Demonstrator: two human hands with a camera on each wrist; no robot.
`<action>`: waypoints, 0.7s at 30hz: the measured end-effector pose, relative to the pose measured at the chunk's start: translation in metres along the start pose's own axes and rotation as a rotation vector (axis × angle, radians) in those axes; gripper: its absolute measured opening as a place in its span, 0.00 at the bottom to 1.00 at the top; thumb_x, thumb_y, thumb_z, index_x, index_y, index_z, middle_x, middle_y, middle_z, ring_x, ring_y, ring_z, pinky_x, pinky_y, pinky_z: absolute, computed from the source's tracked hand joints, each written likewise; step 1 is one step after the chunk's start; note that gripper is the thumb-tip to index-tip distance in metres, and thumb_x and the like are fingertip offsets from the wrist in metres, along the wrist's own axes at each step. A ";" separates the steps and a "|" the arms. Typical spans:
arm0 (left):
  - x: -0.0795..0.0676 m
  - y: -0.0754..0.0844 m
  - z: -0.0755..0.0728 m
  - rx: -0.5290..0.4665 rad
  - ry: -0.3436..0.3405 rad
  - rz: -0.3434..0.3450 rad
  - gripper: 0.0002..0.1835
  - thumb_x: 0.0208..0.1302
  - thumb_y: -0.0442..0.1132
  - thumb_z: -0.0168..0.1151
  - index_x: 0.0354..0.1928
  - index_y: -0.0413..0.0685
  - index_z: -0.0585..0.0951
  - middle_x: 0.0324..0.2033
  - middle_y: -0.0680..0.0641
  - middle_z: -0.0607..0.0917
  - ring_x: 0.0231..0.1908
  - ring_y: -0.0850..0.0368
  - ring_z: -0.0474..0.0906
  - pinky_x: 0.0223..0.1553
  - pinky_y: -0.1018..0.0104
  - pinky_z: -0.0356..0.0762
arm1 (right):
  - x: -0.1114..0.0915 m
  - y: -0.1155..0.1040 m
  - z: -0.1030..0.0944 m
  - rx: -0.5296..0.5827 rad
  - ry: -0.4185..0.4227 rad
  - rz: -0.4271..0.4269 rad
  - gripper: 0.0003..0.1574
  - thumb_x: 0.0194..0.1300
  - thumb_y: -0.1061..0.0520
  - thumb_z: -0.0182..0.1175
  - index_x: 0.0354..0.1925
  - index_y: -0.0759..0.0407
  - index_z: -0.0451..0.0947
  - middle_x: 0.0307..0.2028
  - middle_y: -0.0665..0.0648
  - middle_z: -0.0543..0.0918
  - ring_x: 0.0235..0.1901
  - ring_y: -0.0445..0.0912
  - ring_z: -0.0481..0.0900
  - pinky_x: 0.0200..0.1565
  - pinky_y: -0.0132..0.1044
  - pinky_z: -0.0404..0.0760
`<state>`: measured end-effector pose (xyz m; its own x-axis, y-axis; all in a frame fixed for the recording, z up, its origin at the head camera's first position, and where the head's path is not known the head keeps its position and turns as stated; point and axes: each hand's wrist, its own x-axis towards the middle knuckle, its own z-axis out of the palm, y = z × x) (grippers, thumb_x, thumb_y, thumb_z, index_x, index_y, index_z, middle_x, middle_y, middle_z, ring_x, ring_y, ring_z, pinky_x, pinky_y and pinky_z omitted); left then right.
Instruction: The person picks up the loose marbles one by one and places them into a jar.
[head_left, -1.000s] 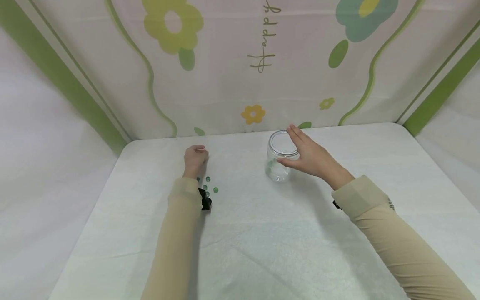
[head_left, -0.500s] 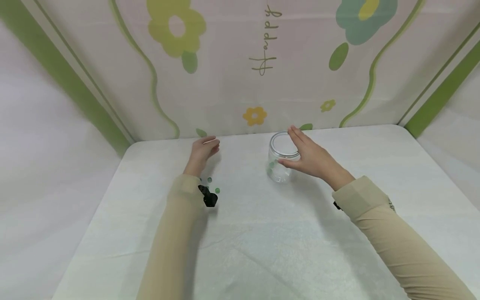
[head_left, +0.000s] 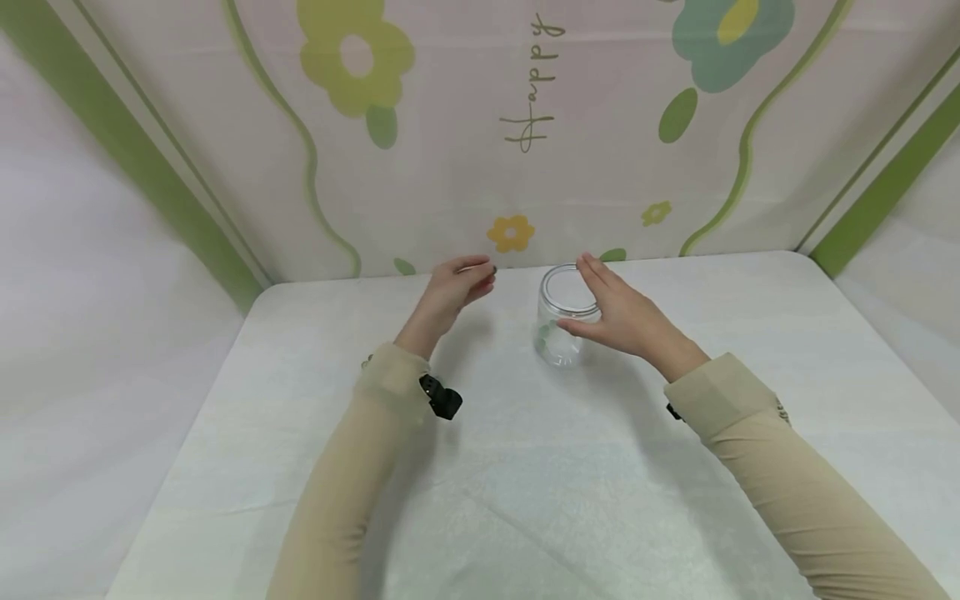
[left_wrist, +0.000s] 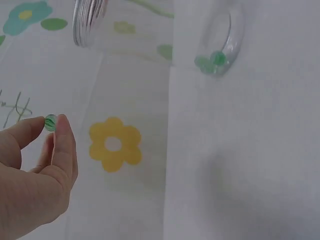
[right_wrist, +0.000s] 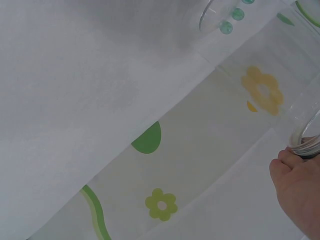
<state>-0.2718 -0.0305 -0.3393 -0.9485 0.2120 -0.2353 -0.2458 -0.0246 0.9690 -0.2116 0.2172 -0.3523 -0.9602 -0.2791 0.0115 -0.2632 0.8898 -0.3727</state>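
My left hand (head_left: 452,293) is raised over the back of the table, left of a clear jar (head_left: 558,343). Between its thumb and fingertips it pinches a green-streaked glass marble (left_wrist: 50,123), plainest in the left wrist view. The jar stands upright with its round mouth uncovered, and a few green marbles (left_wrist: 218,58) lie on its bottom. My right hand (head_left: 628,315) holds the jar from the right, thumb in front and fingers along the far rim. In the right wrist view its fingers lie against the threaded rim (right_wrist: 306,148).
A white cloth (head_left: 525,483) covers the table. Behind the far edge hangs a curtain (head_left: 450,167) with printed flowers. A small black camera (head_left: 442,400) sticks out from the left wrist. The loose marbles seen earlier are hidden by the left sleeve (head_left: 393,387).
My left hand has risen from beside the loose marbles and moved right toward the jar, carrying one marble. The right hand and the jar have stayed in place.
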 end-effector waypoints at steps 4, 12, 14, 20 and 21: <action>-0.006 0.005 0.021 0.040 -0.065 0.010 0.23 0.68 0.37 0.57 0.63 0.38 0.70 0.50 0.44 0.79 0.50 0.54 0.78 0.53 0.71 0.81 | 0.001 0.000 -0.001 0.006 -0.007 0.010 0.63 0.61 0.30 0.57 0.75 0.60 0.38 0.76 0.60 0.40 0.75 0.59 0.43 0.72 0.60 0.54; -0.015 0.009 0.050 0.126 -0.172 0.053 0.20 0.69 0.38 0.57 0.61 0.41 0.73 0.55 0.41 0.79 0.54 0.50 0.78 0.56 0.67 0.80 | 0.001 0.000 -0.002 0.020 -0.008 0.017 0.62 0.61 0.30 0.56 0.75 0.58 0.38 0.77 0.59 0.40 0.75 0.58 0.44 0.71 0.61 0.55; -0.016 0.009 0.054 0.126 -0.179 0.055 0.20 0.68 0.38 0.57 0.61 0.40 0.73 0.54 0.40 0.80 0.52 0.51 0.79 0.55 0.67 0.81 | 0.000 0.000 -0.002 0.020 -0.010 0.016 0.62 0.61 0.30 0.56 0.76 0.58 0.37 0.77 0.58 0.40 0.75 0.58 0.43 0.71 0.61 0.55; -0.015 0.007 0.061 0.129 -0.193 0.048 0.22 0.68 0.37 0.57 0.62 0.38 0.72 0.54 0.39 0.80 0.51 0.52 0.79 0.53 0.68 0.82 | 0.000 0.000 -0.001 0.024 -0.008 0.015 0.62 0.61 0.30 0.56 0.75 0.58 0.37 0.77 0.58 0.39 0.75 0.57 0.43 0.72 0.59 0.55; -0.015 0.006 0.062 0.131 -0.196 0.046 0.22 0.68 0.37 0.57 0.62 0.38 0.72 0.54 0.39 0.80 0.50 0.53 0.80 0.53 0.68 0.82 | 0.000 0.000 -0.001 0.026 -0.007 0.016 0.62 0.61 0.31 0.57 0.75 0.59 0.38 0.77 0.58 0.40 0.75 0.57 0.43 0.72 0.59 0.55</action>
<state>-0.2463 0.0264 -0.3250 -0.8982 0.3992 -0.1838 -0.1632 0.0855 0.9829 -0.2116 0.2178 -0.3513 -0.9637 -0.2671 -0.0010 -0.2448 0.8847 -0.3967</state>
